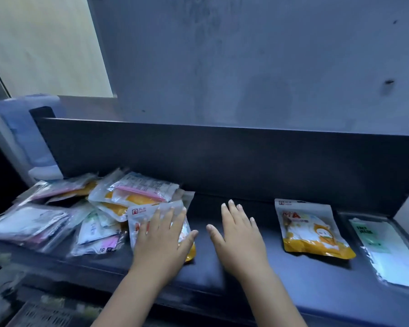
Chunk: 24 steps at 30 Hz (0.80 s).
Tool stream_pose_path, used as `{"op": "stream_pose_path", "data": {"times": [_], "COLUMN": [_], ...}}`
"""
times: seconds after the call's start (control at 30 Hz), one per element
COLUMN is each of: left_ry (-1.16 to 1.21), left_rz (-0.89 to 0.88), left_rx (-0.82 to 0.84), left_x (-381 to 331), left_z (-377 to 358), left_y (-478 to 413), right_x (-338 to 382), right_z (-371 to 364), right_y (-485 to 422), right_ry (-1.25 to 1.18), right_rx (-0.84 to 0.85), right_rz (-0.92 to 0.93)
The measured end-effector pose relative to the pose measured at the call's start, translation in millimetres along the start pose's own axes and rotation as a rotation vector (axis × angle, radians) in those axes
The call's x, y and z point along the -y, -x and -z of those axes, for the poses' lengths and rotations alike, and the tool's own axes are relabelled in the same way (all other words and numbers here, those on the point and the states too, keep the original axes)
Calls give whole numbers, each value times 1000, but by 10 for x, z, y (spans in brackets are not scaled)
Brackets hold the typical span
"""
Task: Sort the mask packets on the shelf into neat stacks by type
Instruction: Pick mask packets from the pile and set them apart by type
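Left hand [162,234] presses flat, fingers straight, on an orange mask packet [141,219] beside the jumbled pile [97,223]; right hand [237,232] spreads open over the dark shelf [210,274].

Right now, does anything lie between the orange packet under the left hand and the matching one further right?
Only the right hand, open over the shelf between them. No packet lies there. The left hand lies flat on its orange packet; the lone orange packet is beyond.

Head view, downward (close) over shelf [316,291].
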<state>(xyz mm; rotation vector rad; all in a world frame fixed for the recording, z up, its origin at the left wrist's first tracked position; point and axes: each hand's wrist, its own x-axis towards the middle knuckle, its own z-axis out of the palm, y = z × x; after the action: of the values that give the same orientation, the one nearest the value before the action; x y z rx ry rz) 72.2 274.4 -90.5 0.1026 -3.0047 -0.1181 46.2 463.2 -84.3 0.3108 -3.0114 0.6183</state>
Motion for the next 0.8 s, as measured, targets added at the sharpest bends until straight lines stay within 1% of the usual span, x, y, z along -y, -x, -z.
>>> {"op": "stream_pose_path", "data": {"times": [0.1, 0.17, 0.27, 0.33, 0.47, 0.63, 0.7, 0.8], "left_ry": [10, 46, 130, 117, 166, 301, 382, 547], "left_rz": [8, 40, 92, 94, 88, 47, 106, 303], "left_rx": [-10, 14, 52, 85, 123, 34, 57, 81], "left_x": [480, 787, 1211, 1448, 1785, 1953, 1968, 2002], "left_z": [110, 163, 153, 127, 147, 259, 339, 433], "left_y": [-21, -18, -22, -16, -67, -465, -693, -1005], "right_x": [474, 769, 1115, 1286, 1488, 1538, 1547, 1512], "right_z": [-188, -309, -504, -637, -839, -891, -866, -820], "right_y": [-70, -115, -170, -182, -178, -211, -215, -186], "right_ry": [-12, -21, -37, -16, 7, 9, 42, 65], "right_rx": [29, 59, 87, 100, 105, 102, 124, 145], "right_rz": [8, 8, -27, -75, -197, -291, -355, -427]}}
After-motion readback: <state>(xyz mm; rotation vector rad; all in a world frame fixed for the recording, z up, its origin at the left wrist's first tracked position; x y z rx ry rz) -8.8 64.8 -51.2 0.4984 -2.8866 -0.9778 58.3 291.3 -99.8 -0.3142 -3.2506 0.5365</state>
